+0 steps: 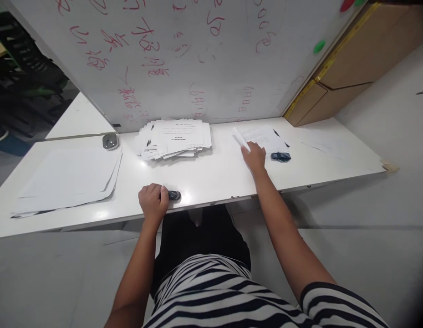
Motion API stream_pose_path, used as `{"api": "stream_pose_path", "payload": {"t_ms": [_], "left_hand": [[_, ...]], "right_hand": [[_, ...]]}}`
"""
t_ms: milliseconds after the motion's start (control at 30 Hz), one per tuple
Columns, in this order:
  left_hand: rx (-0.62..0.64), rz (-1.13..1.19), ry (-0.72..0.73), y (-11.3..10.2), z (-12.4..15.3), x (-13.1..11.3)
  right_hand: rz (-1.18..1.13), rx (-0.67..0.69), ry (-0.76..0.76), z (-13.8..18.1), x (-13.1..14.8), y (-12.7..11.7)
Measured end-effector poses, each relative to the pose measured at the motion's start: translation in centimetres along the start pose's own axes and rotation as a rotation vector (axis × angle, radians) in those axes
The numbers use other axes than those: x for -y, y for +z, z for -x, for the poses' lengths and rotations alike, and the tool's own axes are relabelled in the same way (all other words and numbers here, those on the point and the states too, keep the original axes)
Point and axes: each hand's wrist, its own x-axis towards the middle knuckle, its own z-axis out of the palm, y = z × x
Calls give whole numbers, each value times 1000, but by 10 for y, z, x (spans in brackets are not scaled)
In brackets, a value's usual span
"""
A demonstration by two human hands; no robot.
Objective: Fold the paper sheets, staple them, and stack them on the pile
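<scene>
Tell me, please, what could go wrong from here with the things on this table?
The black rounded handheld object in the left hand is close to the front edge of the white table; it might fall if the grip loosens. The uneven stack of printed white sheets might slide if bumped. The curled white paper at the right hand could crease.

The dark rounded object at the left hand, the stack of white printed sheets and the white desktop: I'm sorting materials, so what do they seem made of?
Dark rounded object: perhaps plastic, from its faint sheen, but partly hidden. Stack of white printed sheets: matte paper, by its thin, uneven edges. White desktop: likely glossy laminate, from bright reflections.
</scene>
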Motion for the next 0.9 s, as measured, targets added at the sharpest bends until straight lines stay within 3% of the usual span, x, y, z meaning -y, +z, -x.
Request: {"api": "stream_pose_path", "payload": {"t_ms": [200,367,633,733,900], "left_hand": [[5,18,-2,0,0,1],[-2,20,3,1,1,1],[15,44,-21,0,0,0],[8,43,-24,2,1,1],[17,43,-31,1,1,0]], "right_hand": [[-89,-45,73,0,-1,-4],[-267,-135,198,2,-5,-9],[-634,-334,273,-3,-17,-5],[-643,-358,332,-5,-18,-5],[-605,-337,285,-3,-17,-7]]}}
